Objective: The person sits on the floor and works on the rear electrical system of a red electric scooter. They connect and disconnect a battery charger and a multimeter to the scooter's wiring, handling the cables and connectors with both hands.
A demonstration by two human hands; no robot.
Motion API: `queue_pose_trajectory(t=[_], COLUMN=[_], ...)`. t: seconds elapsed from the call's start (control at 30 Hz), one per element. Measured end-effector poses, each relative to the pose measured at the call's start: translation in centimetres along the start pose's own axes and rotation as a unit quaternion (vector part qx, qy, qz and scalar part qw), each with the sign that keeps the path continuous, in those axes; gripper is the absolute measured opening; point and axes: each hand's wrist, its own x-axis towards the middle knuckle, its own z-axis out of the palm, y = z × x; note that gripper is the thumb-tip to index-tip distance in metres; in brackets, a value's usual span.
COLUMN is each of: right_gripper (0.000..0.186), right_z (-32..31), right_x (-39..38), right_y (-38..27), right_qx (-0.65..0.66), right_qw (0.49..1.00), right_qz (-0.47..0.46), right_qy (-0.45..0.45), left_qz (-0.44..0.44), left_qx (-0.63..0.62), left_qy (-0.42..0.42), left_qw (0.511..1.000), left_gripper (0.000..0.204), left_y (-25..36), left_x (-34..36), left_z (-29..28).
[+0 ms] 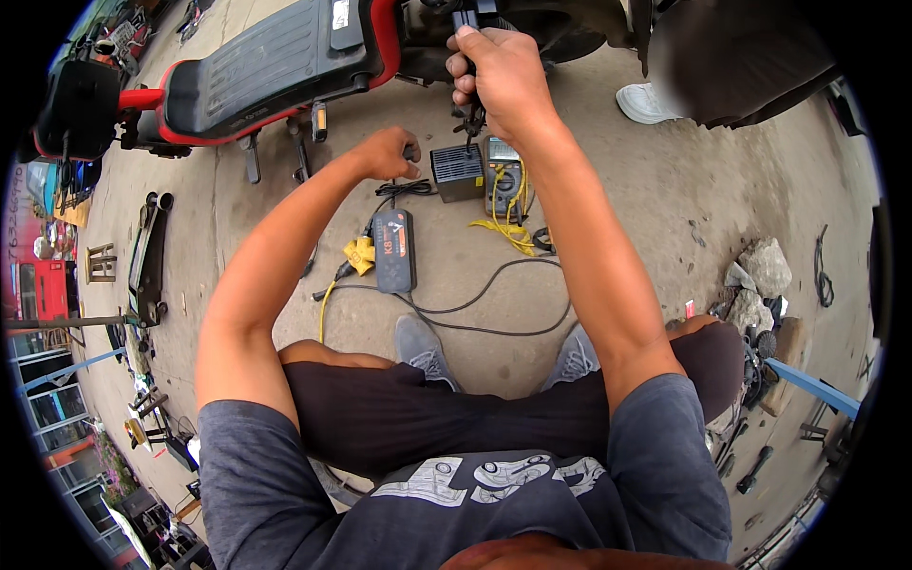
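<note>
My right hand point(499, 76) grips a black connector point(465, 21) with a dark cord hanging below, at the red-and-black scooter point(266, 76). My left hand point(388, 152) is curled round a small dark object I cannot make out, just left of a finned dark box point(458, 173). A multimeter point(503, 176) with yellow leads point(513, 233) lies right of that box. Below my left hand lie coiled black cable and a flat charger-like unit point(394, 261), beside a yellow plug piece point(359, 255).
Another person's white shoe point(646, 103) and dark trouser leg are at upper right. My grey shoes point(423, 351) are below the cables. Rocks point(760, 266), tools and a blue bar point(812, 385) lie right. A small stool point(100, 263) and assorted parts stand left.
</note>
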Motion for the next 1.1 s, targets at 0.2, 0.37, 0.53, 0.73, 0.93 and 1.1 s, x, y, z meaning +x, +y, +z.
queue_pose_trajectory(t=[0.2,0.37,0.53,0.73,0.93,1.1], right_gripper=[0.028,0.029,0.029,0.033,0.032,0.031], right_z=[0.4,1.0,2.2,4.4,5.5,6.6], right_x=[-1.2,-2.1,-2.4,-2.6,-2.5,-3.0], right_y=[-1.8,-0.9,0.8,1.3,3.1,7.5], right_qx=[-0.001,-0.081,-0.178,-0.268,-0.36,-0.361], right_qw=[1.0,0.992,0.973,0.945,0.891,0.857], right_qz=[-0.005,0.02,0.043,0.06,0.151,0.259], right_qy=[-0.025,-0.09,-0.139,-0.177,-0.231,-0.261], left_qz=[-0.202,-0.291,-0.371,-0.369,-0.393,-0.398], left_qx=[0.033,0.027,-0.013,-0.027,-0.054,-0.057], left_qy=[-0.034,-0.026,0.06,0.126,0.051,0.061], left_qw=[0.978,0.956,0.927,0.921,0.916,0.914], left_gripper=[0.036,0.047,0.047,0.039,0.035,0.034], left_y=[-7.1,-9.8,-9.0,-8.6,-10.0,-10.8], left_x=[-6.8,-12.9,-14.7,-12.6,-10.3,-9.6], left_z=[4.4,9.6,12.5,12.2,13.0,13.3])
